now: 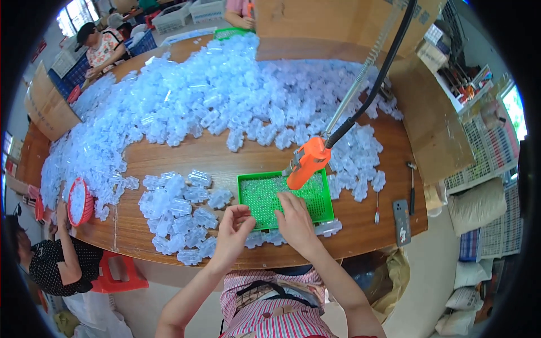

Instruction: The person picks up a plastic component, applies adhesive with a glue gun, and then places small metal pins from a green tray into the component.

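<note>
A green plastic tray (pixel 324 211) lies on the table before me, with a layer of small shiny pieces too tiny to make out. My right hand (pixel 296 219) reaches over its near edge, fingers stretched down into the tray. Just left of the tray, my left hand (pixel 234 231) is raised with fingers curled toward the thumb; anything between them is too small to see. An orange power tool (pixel 310 160) hangs over the tray's far side from a black cable (pixel 372 96) and a spring. Several clear bluish plastic parts (pixel 259 239) lie along the tray's near edge.
A loose heap of clear parts (pixel 180 208) sits to my left, and a huge pile (pixel 197 96) spreads across the far table. At right lie a phone (pixel 402 221), a hammer (pixel 412 188) and a screwdriver (pixel 377 208). Cardboard (pixel 431 112) borders the table; other people work left and far.
</note>
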The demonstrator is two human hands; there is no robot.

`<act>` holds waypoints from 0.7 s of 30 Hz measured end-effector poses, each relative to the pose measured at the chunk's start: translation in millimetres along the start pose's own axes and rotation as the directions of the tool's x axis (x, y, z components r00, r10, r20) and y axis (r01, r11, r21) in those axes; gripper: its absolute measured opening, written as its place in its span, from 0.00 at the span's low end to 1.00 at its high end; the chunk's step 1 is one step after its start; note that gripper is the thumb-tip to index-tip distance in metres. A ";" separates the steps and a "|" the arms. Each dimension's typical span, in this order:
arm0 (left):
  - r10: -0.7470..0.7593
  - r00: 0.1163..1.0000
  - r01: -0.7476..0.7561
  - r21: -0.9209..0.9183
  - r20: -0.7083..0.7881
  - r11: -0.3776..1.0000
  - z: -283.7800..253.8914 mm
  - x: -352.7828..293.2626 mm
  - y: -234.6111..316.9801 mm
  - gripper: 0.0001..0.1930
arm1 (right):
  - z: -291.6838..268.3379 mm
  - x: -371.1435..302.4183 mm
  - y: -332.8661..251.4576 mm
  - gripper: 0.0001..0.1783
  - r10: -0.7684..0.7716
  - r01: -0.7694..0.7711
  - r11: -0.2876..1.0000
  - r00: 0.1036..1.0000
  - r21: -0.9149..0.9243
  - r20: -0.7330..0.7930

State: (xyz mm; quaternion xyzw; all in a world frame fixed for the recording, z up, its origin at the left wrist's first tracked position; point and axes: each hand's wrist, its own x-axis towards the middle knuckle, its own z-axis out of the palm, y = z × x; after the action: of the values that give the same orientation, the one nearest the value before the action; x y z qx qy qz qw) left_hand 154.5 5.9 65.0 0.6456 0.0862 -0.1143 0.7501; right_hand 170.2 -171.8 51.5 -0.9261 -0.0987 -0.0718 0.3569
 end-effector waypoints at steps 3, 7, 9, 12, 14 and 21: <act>-0.228 0.974 0.208 -0.347 -0.018 0.915 2.8 22.6 10.0 0.15 | 18.9 21.3 -1.2 0.30 0.302 -0.315 0.885 0.949 -0.344 -0.094; -0.298 0.955 0.280 -0.373 0.010 0.885 19.0 57.8 10.1 0.16 | 39.1 35.3 8.2 0.35 0.287 -0.330 0.885 0.942 -0.327 -0.173; -0.302 0.953 0.296 -0.309 0.029 0.904 24.6 78.9 2.5 0.17 | 45.5 33.5 12.5 0.34 0.186 -0.223 0.921 0.972 -0.320 -0.141; -0.332 0.943 0.325 -0.219 0.008 0.920 30.1 99.3 -5.8 0.16 | 41.2 39.5 5.1 0.30 0.150 -0.177 0.954 0.981 -0.242 -0.127; -0.338 0.939 0.344 -0.196 0.065 0.918 34.2 105.2 -11.1 0.17 | 43.6 44.9 11.3 0.28 0.172 -0.217 0.926 0.971 -0.310 -0.165; -0.312 0.940 0.303 0.086 0.140 0.949 26.8 96.4 -5.3 0.28 | 37.5 42.0 15.1 0.28 0.039 -0.067 0.971 0.992 -0.230 -0.124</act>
State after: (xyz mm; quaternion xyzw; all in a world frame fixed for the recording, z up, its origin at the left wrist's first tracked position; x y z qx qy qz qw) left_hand 245.0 -27.1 37.4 0.6371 0.1251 -0.2814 0.7065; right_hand 216.8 -151.9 22.7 -0.9581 -0.0436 -0.1284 0.2523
